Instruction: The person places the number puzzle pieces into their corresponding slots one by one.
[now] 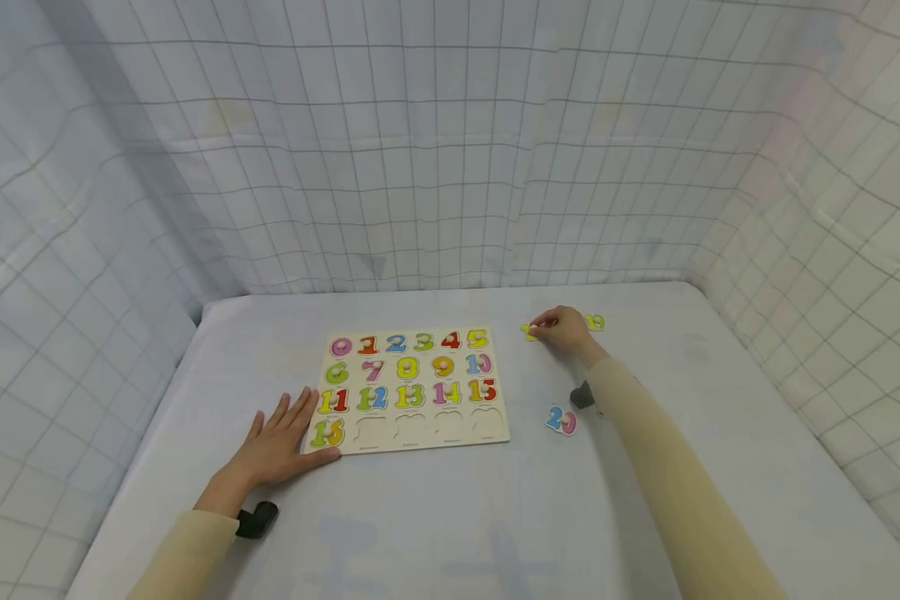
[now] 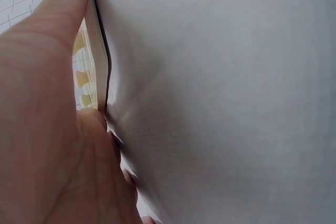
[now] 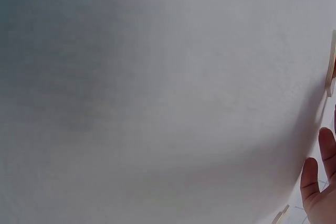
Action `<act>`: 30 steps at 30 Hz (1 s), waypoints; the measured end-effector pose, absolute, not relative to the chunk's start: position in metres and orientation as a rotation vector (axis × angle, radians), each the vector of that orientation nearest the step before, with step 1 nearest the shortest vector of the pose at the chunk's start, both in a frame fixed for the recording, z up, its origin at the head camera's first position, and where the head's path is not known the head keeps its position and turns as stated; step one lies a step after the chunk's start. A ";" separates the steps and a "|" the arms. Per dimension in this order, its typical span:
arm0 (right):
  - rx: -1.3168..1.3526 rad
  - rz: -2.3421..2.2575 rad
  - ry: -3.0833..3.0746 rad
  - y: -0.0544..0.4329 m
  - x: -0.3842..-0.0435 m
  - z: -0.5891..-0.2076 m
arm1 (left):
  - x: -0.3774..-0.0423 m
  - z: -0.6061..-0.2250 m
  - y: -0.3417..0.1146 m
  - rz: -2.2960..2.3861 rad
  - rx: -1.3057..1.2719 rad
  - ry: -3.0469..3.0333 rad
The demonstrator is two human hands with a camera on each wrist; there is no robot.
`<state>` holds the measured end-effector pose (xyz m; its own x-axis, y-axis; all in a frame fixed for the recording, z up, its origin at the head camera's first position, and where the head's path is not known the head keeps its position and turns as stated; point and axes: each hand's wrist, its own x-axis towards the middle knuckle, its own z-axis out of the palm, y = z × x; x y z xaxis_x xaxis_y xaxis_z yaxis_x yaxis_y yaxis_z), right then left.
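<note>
A wooden number puzzle board [image 1: 427, 427] lies on the table, its upper rows filled with coloured, knobbed numbers. The front row holds a 16 [image 1: 327, 432] at its left, then several bare-wood recesses. My left hand [image 1: 273, 450] rests with spread fingers at the board's front left corner, fingertips at the left edge, thumb along the front edge. Right of the board's far corner, my right hand [image 1: 566, 331] pinches a yellow number piece [image 1: 528, 332], mostly covered by the fingers. A yellow-green 19 piece [image 1: 595, 322] lies just beyond that hand.
A blue and pink 20 piece [image 1: 561, 421] lies right of the board. Beside it, the right sleeve [image 1: 656, 450] and a dark wrist camera [image 1: 582, 395] partly hide another piece. White gridded curtains [image 1: 420, 167] surround the white table [image 1: 420, 525] at the back and sides.
</note>
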<state>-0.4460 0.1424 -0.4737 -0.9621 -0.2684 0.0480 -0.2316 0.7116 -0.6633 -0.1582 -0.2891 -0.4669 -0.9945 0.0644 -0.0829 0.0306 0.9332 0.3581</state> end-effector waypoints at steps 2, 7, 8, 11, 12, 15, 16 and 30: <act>-0.420 -1.094 2.869 0.144 -0.445 -0.474 | -0.159 -0.466 -0.289 0.548 0.077 2.997; -0.447 -1.088 2.888 0.147 -0.444 -0.474 | -0.161 -0.465 -0.288 0.546 0.079 2.990; -0.457 -1.088 2.891 0.148 -0.443 -0.473 | -0.162 -0.465 -0.288 0.545 0.080 2.987; -0.496 -1.101 2.892 0.147 -0.440 -0.469 | -0.163 -0.463 -0.288 0.545 0.081 2.980; -0.505 -1.111 2.888 0.145 -0.438 -0.467 | -0.163 -0.462 -0.288 0.545 0.080 2.979; -0.539 -1.130 2.871 0.133 -0.432 -0.461 | -0.162 -0.460 -0.288 0.540 0.072 2.977; -0.548 -1.136 2.862 0.127 -0.428 -0.459 | -0.162 -0.459 -0.288 0.538 0.070 2.977; -0.972 -1.136 2.631 0.024 -0.345 -0.428 | -0.159 -0.463 -0.288 0.546 0.073 2.969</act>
